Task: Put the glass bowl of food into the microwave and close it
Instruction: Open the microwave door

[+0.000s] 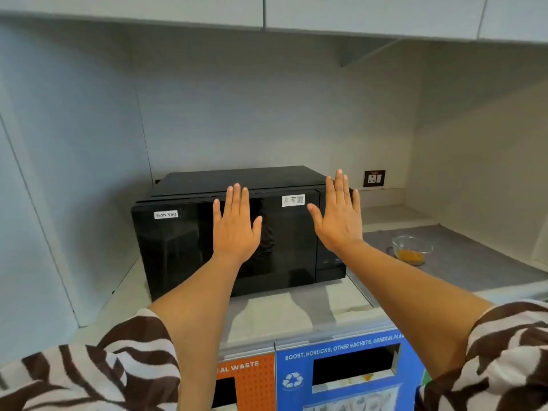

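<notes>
Both hands are raised flat with fingers spread, empty, before a closed black microwave (237, 232): left hand (235, 226) over its door, right hand (338, 216) by its right edge. The glass bowl of food (412, 250) sits on the tabletop (474, 262), right of the microwave.

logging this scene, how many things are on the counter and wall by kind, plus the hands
microwave: 1
glass bowl of food: 1
grey mat under the bowl: 1
wall socket: 1
hands, both open and empty: 2 (left hand, right hand)
total: 6
</notes>
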Tool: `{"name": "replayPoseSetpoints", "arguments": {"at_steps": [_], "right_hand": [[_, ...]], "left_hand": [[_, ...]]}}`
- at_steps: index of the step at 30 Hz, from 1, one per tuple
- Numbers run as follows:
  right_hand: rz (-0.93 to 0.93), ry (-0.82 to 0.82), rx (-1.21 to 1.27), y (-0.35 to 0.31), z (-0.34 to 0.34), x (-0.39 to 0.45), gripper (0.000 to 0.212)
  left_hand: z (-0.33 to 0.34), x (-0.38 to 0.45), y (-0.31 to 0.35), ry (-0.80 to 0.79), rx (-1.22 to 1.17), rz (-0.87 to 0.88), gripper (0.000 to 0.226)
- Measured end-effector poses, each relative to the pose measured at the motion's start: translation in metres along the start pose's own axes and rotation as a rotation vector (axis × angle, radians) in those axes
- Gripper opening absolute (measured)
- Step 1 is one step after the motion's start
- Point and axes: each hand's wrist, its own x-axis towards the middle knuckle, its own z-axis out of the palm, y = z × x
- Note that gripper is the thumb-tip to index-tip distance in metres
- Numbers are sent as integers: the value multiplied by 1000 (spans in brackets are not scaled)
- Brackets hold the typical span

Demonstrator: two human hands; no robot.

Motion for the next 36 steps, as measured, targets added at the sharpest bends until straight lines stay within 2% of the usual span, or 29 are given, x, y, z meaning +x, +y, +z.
{"name": "replayPoseSetpoints", "arguments": {"at_steps": [6,10,14,18,22,28,36], "right_hand": [[-60,-31,26,38,23,2,72],[1,-53,134,74,46,-16,74],[141,-160,296,100,77,-43,86],[370,-290,589,114,109,-61,107],[514,-412,850,114,140,-76,120],[634,-295,1017,104,172,-86,103],[605,-266,1012,110,192,-90,90]], "left_hand": [[32,7,22,-11,4,-30,66],[49,15,43,20,44,-25,65],[54,30,61,53,85,10,64],[56,47,78,61,99,38,60],[65,53,90,77,112,-15,61],[75,54,93,155,140,-47,71],[86,54,93,302,107,-43,66]]}}
